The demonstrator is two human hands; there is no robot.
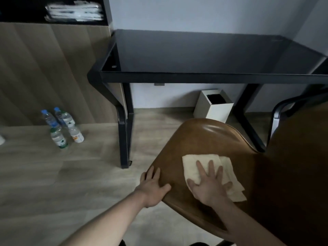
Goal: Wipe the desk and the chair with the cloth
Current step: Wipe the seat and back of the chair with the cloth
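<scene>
The right hand (209, 185) is pressing the cream cloth (193, 166) flat on the brown chair (204, 137) seat, grip spread; the left hand (152, 187) is bracing the seat's edge. The black counter (195, 54) is standing beyond, a white bin (213, 110) beneath it and water bottles (62, 126) on the floor.

My view is dim and greyish; a soft glare sits on my chair (209, 137), edges bend outward, shelf papers (74, 10) smear blurry.
</scene>
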